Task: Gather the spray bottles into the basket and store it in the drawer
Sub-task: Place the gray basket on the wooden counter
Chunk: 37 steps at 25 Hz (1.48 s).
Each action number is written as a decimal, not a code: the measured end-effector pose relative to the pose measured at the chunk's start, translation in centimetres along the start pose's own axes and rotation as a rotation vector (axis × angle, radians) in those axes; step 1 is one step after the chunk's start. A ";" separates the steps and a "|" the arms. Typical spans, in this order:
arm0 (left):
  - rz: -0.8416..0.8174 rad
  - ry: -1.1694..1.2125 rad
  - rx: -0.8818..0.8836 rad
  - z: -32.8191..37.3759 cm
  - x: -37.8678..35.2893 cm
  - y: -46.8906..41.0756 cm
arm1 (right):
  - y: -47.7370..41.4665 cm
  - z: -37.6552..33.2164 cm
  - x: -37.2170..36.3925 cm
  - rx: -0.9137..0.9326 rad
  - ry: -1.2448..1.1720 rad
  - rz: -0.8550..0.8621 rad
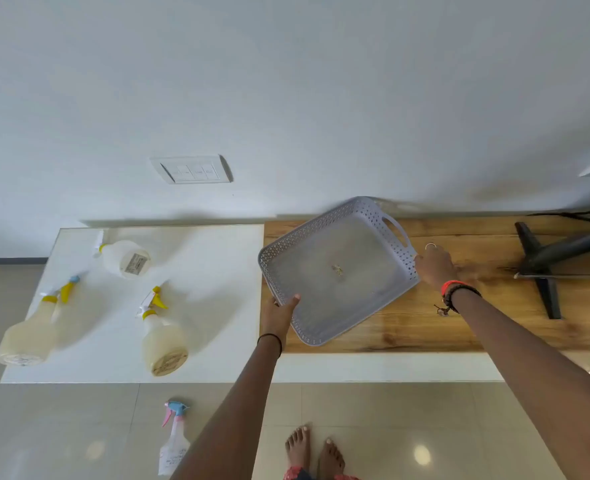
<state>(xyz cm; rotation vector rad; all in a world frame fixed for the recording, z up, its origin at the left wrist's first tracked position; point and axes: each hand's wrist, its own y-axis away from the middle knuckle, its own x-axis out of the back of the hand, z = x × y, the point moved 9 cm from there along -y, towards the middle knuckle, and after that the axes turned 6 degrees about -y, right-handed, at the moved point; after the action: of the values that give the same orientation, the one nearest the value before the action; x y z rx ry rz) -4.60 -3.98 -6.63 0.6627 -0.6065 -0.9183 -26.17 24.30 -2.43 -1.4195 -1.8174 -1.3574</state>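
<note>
A grey perforated basket (pixel 324 220), with nothing in it, is tilted above the wooden countertop (pixel 487 313). My left hand (pixel 279 315) grips its near left corner and my right hand (pixel 434 266) holds its right rim near the handle. On the white surface (pixel 217 271) to the left lie three spray bottles: one at the far left (pixel 27 337) with a yellow and blue trigger, a rounder white one (pixel 125 259) at the back, and a yellowish one (pixel 163 341) nearer me. Another clear spray bottle (pixel 175 441) with a blue and pink trigger stands on the floor.
A black monitor stand (pixel 543 261) sits on the wood at the right, with cables behind it. A switch plate (pixel 191 169) is on the white wall. My bare feet (pixel 312 448) are on the tiled floor. No drawer shows.
</note>
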 end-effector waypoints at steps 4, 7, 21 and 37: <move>0.157 -0.103 -0.002 -0.6 0.5 -1.2 | -1.7 1.1 -1.7 -0.079 -0.084 -0.080; 0.177 -0.093 0.029 -0.9 0.8 -1.5 | -2.5 0.8 -2.5 -0.068 -0.159 -0.080; 0.210 -0.165 -0.049 -0.9 1.1 -2.6 | -4.3 2.4 -2.9 -0.125 -0.055 0.107; 0.100 -0.433 -0.229 5.2 -0.9 -4.8 | 2.0 10.7 -1.6 -0.327 -0.330 0.271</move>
<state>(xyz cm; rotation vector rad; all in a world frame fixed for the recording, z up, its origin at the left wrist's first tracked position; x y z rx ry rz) -11.18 -6.59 -6.96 0.2236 -0.8937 -1.0266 -21.60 33.07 -7.29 -2.0835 -1.5578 -1.3838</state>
